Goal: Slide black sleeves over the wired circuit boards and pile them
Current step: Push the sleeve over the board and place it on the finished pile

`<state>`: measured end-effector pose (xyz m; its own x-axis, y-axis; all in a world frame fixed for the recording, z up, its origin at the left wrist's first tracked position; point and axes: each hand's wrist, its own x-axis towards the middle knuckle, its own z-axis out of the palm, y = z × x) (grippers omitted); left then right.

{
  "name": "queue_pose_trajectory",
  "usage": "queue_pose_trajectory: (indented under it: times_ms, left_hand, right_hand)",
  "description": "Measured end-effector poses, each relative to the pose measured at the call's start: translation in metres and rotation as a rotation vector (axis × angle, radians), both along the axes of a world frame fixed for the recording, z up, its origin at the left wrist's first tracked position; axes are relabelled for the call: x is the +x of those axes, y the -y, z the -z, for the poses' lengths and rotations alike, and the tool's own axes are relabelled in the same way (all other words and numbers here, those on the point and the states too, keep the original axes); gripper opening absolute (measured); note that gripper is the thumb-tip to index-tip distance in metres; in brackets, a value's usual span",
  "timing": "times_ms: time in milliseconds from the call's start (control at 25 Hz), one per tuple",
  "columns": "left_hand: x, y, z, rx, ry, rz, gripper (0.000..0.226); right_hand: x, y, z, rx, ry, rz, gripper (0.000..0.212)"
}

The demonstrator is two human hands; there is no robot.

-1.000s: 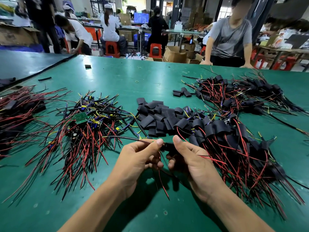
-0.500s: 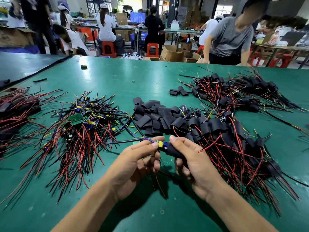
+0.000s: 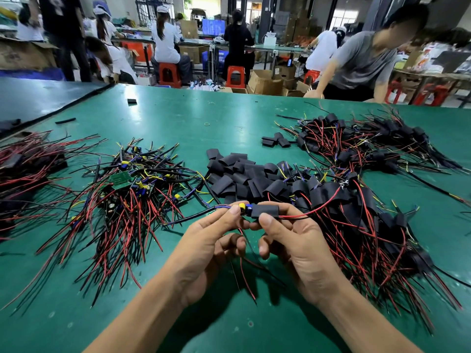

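Our left hand (image 3: 211, 240) pinches the board (image 3: 244, 207) at its yellow-and-blue end, thumb on top. Our right hand (image 3: 293, 240) pinches the sleeve (image 3: 266, 211) between thumb and forefinger. The two hands sit close together, just above the table (image 3: 191, 118). We judge that the sleeve covers most of the board, since only the coloured end shows, so this piece wants one last short push. Red and black wires (image 3: 318, 208) run out of the sleeve's right end toward the done pile (image 3: 369, 225) just beside our right hand, where we expect this piece to go. Behind the hands lie the loose sleeves (image 3: 237, 174), a good many. To the left the bare boards (image 3: 132, 189) wait in a tangle, so much is left. A far pile (image 3: 369, 146) of sleeved boards lies well apart at the right. Another heap (image 3: 23, 169) at the left edge is too blurred to sort.
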<state>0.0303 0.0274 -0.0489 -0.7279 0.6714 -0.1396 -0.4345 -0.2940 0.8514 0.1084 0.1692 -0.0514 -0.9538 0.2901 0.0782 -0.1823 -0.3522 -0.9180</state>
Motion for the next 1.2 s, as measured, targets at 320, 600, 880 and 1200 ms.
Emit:
queue_pose_trajectory:
  times_ms: [320,600,880,1200]
  left_hand:
    - [0.005,-0.002,-0.001,0.042,-0.011,-0.045,0.032]
    - [0.010,-0.005,0.001,-0.041,-0.184,-0.148,0.033]
    - [0.010,-0.004,0.002,-0.024,-0.084,-0.117,0.035]
    - [0.007,-0.001,-0.005,-0.028,0.030,-0.117,0.032]
  right_hand:
    - [-0.002,0.016,0.000,-0.254,-0.007,0.045,0.031]
    - [-0.002,0.024,-0.002,-0.256,-0.025,0.042,0.018]
    - [0.000,0.023,0.000,-0.219,-0.023,-0.016,0.030]
    - [0.000,0.018,0.001,-0.188,0.048,-0.073,0.038]
